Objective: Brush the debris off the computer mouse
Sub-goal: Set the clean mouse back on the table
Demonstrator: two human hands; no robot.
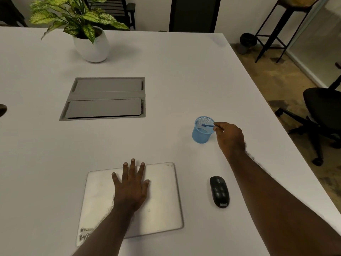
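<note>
On the white table (166,74), the left hand (131,185) lies flat with fingers spread on a closed laptop (162,200). The black mouse (219,191) sits just right of it, untouched. The right hand (230,137) pinches what seems a small blue brush (207,125) over the blue mesh cup (202,133); snagging the rim could tip the cup.

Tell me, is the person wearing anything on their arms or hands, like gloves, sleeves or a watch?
No. Both arms are bare from the frame's edge down, with no sleeves in view. The left hand and right hand have no gloves, and no watch, bracelet or ring shows on either wrist or on the fingers. No markings are visible.
</note>
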